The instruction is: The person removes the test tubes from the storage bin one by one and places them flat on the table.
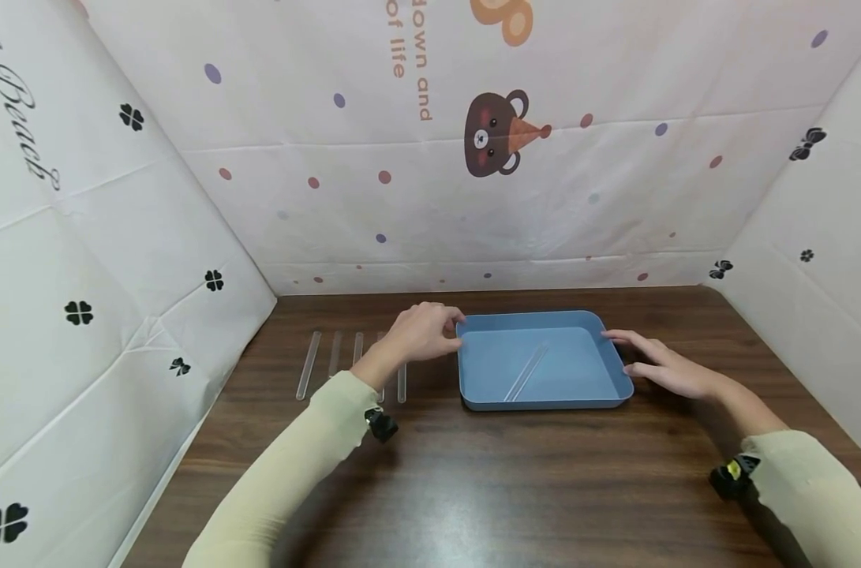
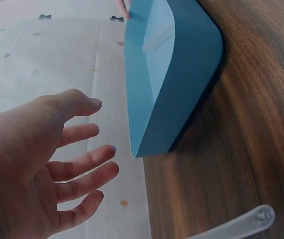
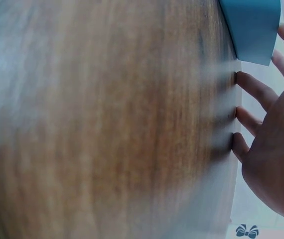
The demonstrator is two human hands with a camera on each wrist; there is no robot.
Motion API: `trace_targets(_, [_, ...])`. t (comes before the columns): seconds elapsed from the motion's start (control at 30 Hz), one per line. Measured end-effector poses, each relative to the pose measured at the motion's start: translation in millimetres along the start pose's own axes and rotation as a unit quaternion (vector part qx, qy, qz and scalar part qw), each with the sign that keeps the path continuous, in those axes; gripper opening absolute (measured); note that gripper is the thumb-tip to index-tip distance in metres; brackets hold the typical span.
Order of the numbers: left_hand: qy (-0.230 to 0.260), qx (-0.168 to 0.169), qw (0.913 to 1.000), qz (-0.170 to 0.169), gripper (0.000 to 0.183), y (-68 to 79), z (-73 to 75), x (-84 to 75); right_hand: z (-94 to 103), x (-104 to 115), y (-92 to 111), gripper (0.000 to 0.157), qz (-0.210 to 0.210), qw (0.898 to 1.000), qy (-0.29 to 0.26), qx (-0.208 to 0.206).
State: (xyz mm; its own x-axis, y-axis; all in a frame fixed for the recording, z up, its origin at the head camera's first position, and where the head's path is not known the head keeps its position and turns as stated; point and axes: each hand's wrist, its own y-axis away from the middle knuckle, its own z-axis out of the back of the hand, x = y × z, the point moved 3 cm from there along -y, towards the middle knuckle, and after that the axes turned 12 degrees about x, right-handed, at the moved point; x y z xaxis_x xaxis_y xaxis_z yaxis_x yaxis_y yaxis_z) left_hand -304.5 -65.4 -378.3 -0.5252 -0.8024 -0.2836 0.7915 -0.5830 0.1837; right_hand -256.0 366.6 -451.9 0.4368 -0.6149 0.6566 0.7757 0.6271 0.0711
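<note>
A shallow blue tray (image 1: 544,359) lies on the wooden table with clear, slender tube-like pieces (image 1: 526,372) slanting across its floor; how many cannot be told. Beside the tray's left wall is my left hand (image 1: 424,331), its fingers slightly bent. The left wrist view shows this hand (image 2: 57,164) apart from the tray (image 2: 182,89), holding nothing. At the opposite end, my right hand (image 1: 668,367) touches the tray's right side with thumb and a finger spread. In the right wrist view, the other fingertips of this hand (image 3: 276,134) rest at the table surface.
Several similar clear tubes (image 1: 308,365) lie in a row left of the tray, partly behind my left arm. One rounded tube end (image 2: 264,216) shows close up in the left wrist view. Printed white sheets (image 1: 416,205) wall the table's back and sides.
</note>
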Motion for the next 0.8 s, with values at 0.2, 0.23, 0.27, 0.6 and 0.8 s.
trace_targets(0.2, [-0.016, 0.016, 0.9997, -0.006, 0.044, -7.9, 0.5, -11.6, -0.2, 0, 0, 0.060, 0.007, 1.000, 0.002, -0.003])
trace_targets(0.23, [-0.018, 0.018, 0.9997, -0.007, 0.044, -9.3, 0.4, -13.5, -0.4, -1, -1, 0.060, 0.007, 1.000, 0.002, -0.003])
trace_targets(0.27, [-0.017, 0.020, 0.9996, -0.010, 0.045, -10.9, 0.3, -15.1, -0.5, -1, -1, 0.060, 0.006, 1.000, 0.001, -0.002])
trace_targets(0.6, [-0.021, 0.051, 0.9980, -0.031, 0.050, -25.3, -5.6, -28.7, -1.7, 1, -3, 0.060, 0.029, 0.999, 0.009, -0.013])
trace_targets(0.8, [-0.038, 0.067, 0.9962, -0.041, 0.050, -36.5, -12.6, -39.8, -1.6, 0, -1, 0.059, 0.025, 0.999, 0.012, -0.015])
